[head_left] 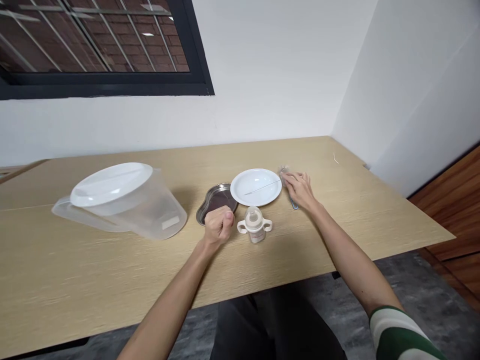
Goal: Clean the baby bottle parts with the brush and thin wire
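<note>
Possibly an office: long table (292, 257), barred window (103, 47).

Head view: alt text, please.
The right hand touches a small clear item beside a plate, over which a thin rod extends; the left hand, in a fist, is near a metal tray. A two-handled bottle stands between the hands; a pitcher is at left.

The right hand (299, 189) partly hides a small clear item (283, 171), perhaps plastic wrapping.

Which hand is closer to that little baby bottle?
Left. The left hand, in a fist, is just left of the baby bottle; the right hand is farther off, beyond and rightward, by the white plate's right edge.
</note>
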Available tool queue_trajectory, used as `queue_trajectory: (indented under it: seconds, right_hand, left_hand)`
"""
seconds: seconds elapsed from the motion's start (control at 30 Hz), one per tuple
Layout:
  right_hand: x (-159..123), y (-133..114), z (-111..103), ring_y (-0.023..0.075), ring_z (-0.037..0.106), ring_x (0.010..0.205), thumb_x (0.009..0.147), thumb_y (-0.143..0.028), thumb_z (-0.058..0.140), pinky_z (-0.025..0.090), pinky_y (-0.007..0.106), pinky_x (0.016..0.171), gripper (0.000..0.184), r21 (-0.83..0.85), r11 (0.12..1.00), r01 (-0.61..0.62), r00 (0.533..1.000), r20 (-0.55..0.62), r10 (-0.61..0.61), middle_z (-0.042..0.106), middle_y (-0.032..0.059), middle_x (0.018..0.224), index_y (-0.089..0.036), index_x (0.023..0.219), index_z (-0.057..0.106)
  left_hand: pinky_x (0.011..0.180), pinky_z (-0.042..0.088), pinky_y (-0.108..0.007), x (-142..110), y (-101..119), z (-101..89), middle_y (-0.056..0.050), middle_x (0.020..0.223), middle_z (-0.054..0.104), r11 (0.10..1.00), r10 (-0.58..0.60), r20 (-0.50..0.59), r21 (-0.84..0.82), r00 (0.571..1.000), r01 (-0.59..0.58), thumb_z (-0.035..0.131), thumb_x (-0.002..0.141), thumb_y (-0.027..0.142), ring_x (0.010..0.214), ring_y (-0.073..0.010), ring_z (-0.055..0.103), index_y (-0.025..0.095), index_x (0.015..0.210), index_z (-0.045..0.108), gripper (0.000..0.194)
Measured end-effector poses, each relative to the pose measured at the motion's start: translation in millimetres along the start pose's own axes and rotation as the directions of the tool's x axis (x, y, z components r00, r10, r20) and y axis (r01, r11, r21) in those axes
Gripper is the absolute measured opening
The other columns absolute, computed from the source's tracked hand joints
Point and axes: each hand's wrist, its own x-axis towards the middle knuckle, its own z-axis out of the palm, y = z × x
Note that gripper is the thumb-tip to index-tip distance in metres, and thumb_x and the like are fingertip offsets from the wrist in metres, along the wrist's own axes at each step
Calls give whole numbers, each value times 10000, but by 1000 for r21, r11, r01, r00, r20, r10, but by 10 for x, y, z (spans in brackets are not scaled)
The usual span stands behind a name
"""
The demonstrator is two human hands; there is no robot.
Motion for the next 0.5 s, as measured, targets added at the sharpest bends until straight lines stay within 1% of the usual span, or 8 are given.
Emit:
queue_trajectory:
  seconds: [0.07, 0.13, 0.3, 0.5]
  right_hand:
    - [-10, -21, 24, 297, 481, 1159, 1000, -210, 423, 329, 457, 980, 416, -33, 998, 48, 997, 56, -46, 642, 68, 1352, -294, 1355, 623]
    - [-24, -17, 44, 304, 473, 1185, 977, -162, 446, 302, 468, 976, 412, -53, 996, 70, 995, 74, -66, 654, 77, 1339, -277, 1316, 650]
    - [-41, 5, 55, 278, 504, 1145, 955, -117, 464, 283, 449, 932, 378, -45, 996, 76, 996, 41, -74, 698, 98, 1223, -253, 1220, 695]
    - [-47, 12, 43, 246, 555, 1050, 978, -159, 484, 310, 422, 904, 295, 47, 996, 78, 997, -16, -77, 723, 91, 1063, -240, 1117, 731]
  left_hand:
    - [519, 308, -273, 7, 3, 5, 7, 532, 465, 1000, 17, 2, 1, 1000, -17, 359, 995, 102, 494, -106, 429, 189, 627, 429, 385]
    - [516, 308, -275, 11, 6, 10, 7, 530, 459, 1000, 27, 6, 5, 1000, -27, 361, 993, 103, 493, -109, 429, 190, 627, 429, 382]
    - [512, 303, -281, 8, -4, 19, 7, 530, 454, 999, 35, 6, 18, 999, -35, 372, 987, 101, 491, -111, 418, 191, 618, 424, 384]
    - [506, 289, -284, 10, -21, 28, 14, 521, 431, 999, 50, 4, 5, 999, -50, 386, 975, 87, 481, -111, 397, 193, 612, 414, 380]
